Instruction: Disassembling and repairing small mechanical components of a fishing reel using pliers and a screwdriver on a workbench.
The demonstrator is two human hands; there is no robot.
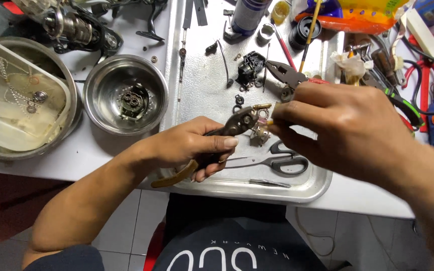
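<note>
Left hand (192,145) squeezes pliers (229,128) clamping a small metal part (261,131); right hand (337,125), at 3 o'clock, pinches it, probably twisting it loose; a steady counter-hold seems needed

Small repair workshop. A metal tray (307,188) on the white surface (101,155) holds scissors (282,161) and loose parts; pliers (287,75) beyond, steel bowl (101,100) beside it, cutters (403,105) opposite.
</note>
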